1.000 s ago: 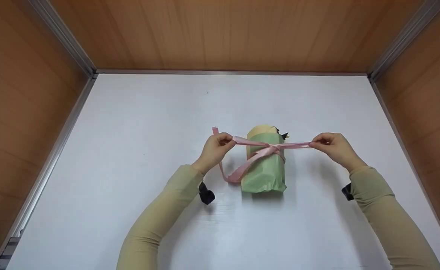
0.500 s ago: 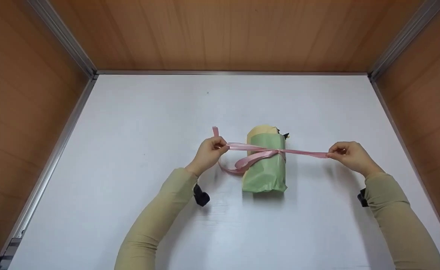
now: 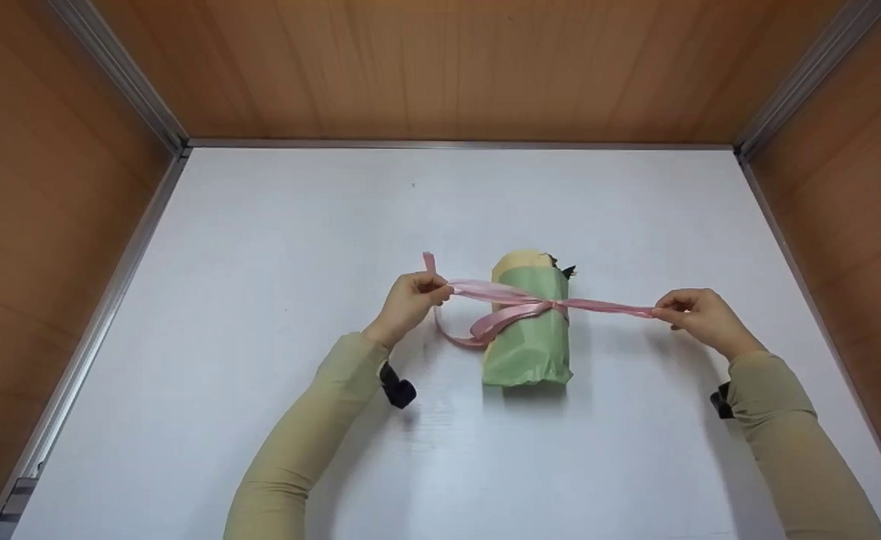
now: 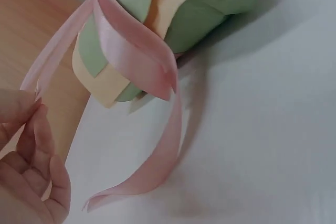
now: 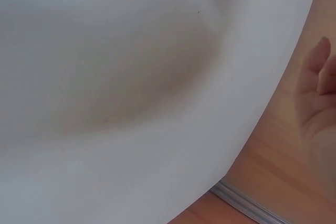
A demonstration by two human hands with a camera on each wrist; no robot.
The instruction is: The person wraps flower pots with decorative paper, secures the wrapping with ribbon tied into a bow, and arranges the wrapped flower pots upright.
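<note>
A bundle wrapped in green and cream paper (image 3: 530, 352) lies on the white table, with dark tips poking out at its upper right. Around its middle runs a pink satin ribbon (image 3: 512, 316), gathered at a knot on the right of its front. My left hand (image 3: 409, 304) pinches a ribbon loop out to the left; in the left wrist view that hand (image 4: 31, 156) holds it between thumb and fingertips. Far to the right, my right hand (image 3: 703, 319) pinches the other ribbon length, drawn straight. A loose ribbon tail (image 4: 163, 156) curls down below the left hand's loop.
The white table (image 3: 298, 225) is bounded by wooden panels (image 3: 440, 67) at the back and both sides, with metal rails (image 3: 463, 144) along the edges. A black wrist camera (image 3: 398, 386) hangs under the left sleeve, another under the right.
Both hands have moved apart, the right one farther outward and slightly nearer the body. The ribbon between them has lengthened and the knot has drawn in smaller. Little moved in the last half second.
</note>
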